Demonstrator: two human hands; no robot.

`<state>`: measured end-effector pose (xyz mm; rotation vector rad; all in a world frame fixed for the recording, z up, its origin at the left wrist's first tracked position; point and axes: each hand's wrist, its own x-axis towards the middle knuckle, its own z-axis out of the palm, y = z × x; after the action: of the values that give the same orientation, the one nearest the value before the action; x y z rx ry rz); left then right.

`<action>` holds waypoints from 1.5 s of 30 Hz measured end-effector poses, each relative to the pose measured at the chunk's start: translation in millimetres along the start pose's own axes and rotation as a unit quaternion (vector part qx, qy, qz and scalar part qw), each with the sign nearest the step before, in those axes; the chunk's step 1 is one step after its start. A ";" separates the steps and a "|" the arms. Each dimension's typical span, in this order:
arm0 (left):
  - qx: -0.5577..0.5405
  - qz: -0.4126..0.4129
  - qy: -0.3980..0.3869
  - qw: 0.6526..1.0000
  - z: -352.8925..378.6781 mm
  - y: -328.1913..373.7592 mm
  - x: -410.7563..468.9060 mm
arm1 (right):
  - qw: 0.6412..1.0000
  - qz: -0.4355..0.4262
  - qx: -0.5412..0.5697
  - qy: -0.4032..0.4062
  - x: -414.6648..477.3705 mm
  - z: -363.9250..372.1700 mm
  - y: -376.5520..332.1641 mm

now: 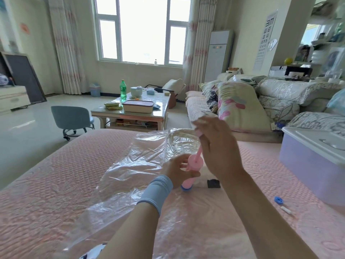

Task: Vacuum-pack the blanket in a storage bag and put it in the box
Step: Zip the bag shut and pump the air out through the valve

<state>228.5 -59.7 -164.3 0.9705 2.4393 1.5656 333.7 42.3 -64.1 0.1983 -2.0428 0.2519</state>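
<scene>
Pink pump stands nearly upright on the clear storage bag, crumpled and flat across the quilted bed cover — the left hand (blue wristband behind it) is wrapped round the barrel, and the blurred right hand is curled about the handle, rod drawn out. At three o'clock from the pump stands the lidded box, a blue ring and white clip near it at four o'clock; whether the blanket is in the bag cannot be told.
</scene>
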 end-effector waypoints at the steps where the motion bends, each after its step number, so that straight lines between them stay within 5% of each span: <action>1: 0.003 -0.001 -0.001 1.000 0.4 -0.9 0.0 | 0.999 -0.009 0.008 0.048 5.6 -4.8 -2.1; 4: -0.002 0.003 -0.006 1.000 3.0 -1.5 0.5 | 0.999 0.003 0.014 0.052 -4.9 6.7 3.2; 7: -0.022 0.000 0.007 1.000 1.6 -0.1 -0.8 | 0.988 0.071 -0.004 -0.140 -36.9 34.4 11.5; 9: -0.028 -0.001 0.011 1.000 0.4 -0.7 -1.4 | 0.978 0.101 0.014 -0.181 -38.7 36.0 10.8; 16: -0.037 0.002 -0.005 0.999 1.8 -5.4 0.5 | 0.996 0.003 0.035 0.082 8.3 -2.2 -8.0; 21: -0.039 -0.004 0.016 0.999 1.2 -5.4 -1.0 | 0.978 0.107 0.036 -0.174 -35.6 38.9 7.1; 23: -0.036 -0.001 0.017 0.999 1.1 -5.2 -1.7 | 0.971 0.122 0.046 -0.201 -35.2 37.0 7.9; 29: -0.051 0.001 0.007 0.999 3.9 -6.2 -0.6 | 0.996 0.011 0.032 0.085 7.9 -6.3 -9.8; 31: -0.053 0.004 0.001 0.999 6.4 -6.3 0.4 | 0.993 0.007 0.023 0.113 4.5 -2.1 -6.0; 36: -0.048 -0.005 0.022 0.999 7.1 -6.8 0.4 | 0.980 0.115 0.025 -0.160 -38.9 34.9 10.1; 38: -0.038 -0.006 0.027 0.999 6.0 -6.4 -0.7 | 0.971 0.137 0.043 -0.192 -41.1 37.1 9.8; 40: -0.044 -0.008 0.026 0.999 5.9 -8.9 -0.1 | 0.981 0.111 0.045 -0.154 -27.9 29.4 7.0; 45: -0.037 -0.011 0.016 0.999 5.6 -9.3 0.1 | 0.994 0.027 0.047 0.100 9.7 -4.8 -10.9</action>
<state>226.3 -57.9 -174.8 0.9113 2.3856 1.6648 335.9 32.7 -52.2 0.1684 -1.8408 0.3863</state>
